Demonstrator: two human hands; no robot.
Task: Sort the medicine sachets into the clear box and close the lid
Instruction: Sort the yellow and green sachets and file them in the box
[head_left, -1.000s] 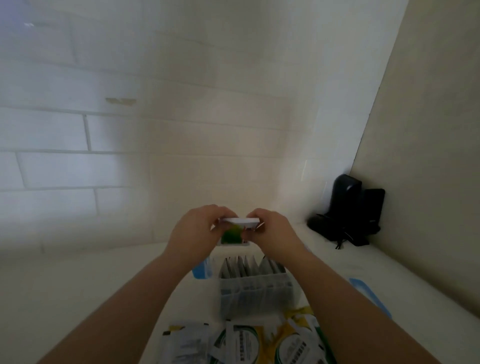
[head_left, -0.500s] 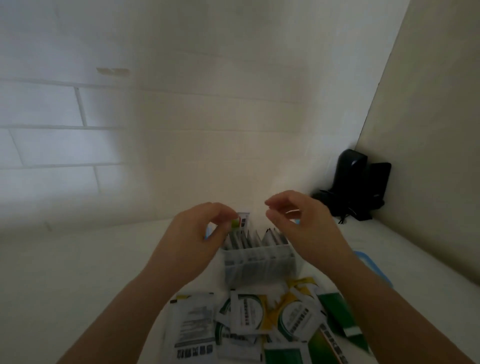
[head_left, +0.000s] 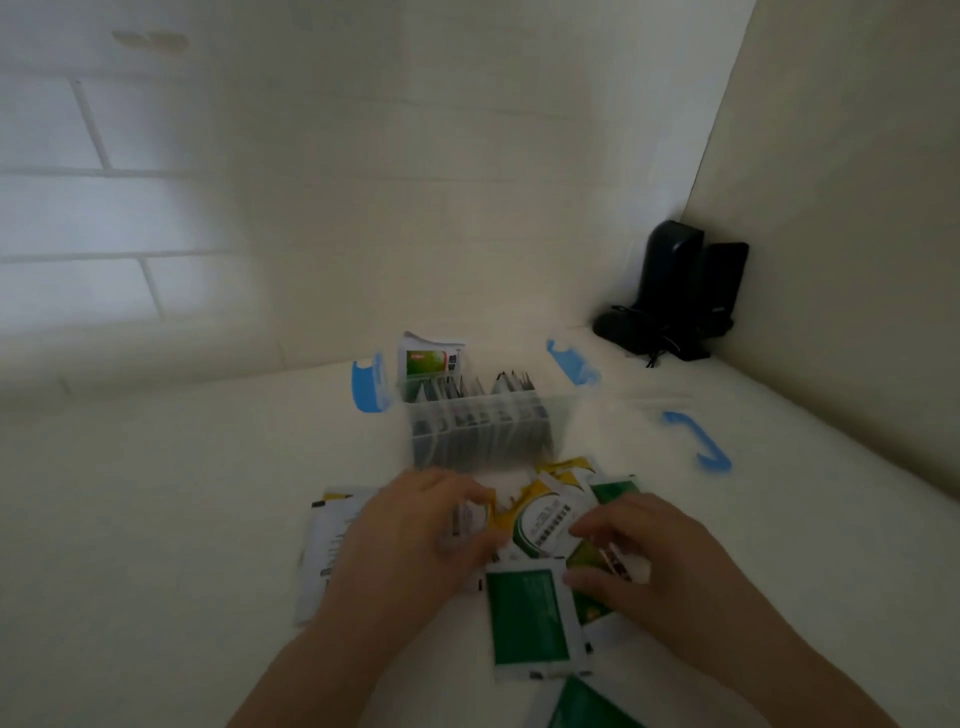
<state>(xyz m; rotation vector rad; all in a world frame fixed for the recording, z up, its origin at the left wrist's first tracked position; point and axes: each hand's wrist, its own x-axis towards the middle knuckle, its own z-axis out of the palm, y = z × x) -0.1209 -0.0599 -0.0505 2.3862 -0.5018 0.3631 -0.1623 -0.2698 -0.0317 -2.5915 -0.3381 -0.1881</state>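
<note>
Now, against the frame half a second back, both hands have dropped from above the clear box (head_left: 480, 434) to the loose sachets on the near part of the white table (head_left: 156, 519), and the view has tipped down so more of the pile shows. Farthest left in the pile lies a pale white sachet (head_left: 324, 551), partly under the left hand (head_left: 415, 535), which earlier pinched a small green piece over the box and now rests palm down with its fingers curled on a sachet edge; blur hides whether they actually grip it. Behind it, on the far side, the clear box stands open with sachets upright in a row, a green-and-white sachet (head_left: 428, 361) standing tallest at its left end, and blue latches (head_left: 366, 384) hang at both ends. Just right of the left hand a yellow-and-white sachet (head_left: 545, 514) lies face up, with a green sachet (head_left: 530, 618) nearer, between the two hands. The right hand (head_left: 654, 566), raised with a pinch before, now has thumb and fingers spread slightly apart, touching a green sachet corner; a firm hold cannot be told. Farther right the clear lid's blue handle (head_left: 698, 441) lies on the table, and a black device (head_left: 675, 291) stands in the far corner.
</note>
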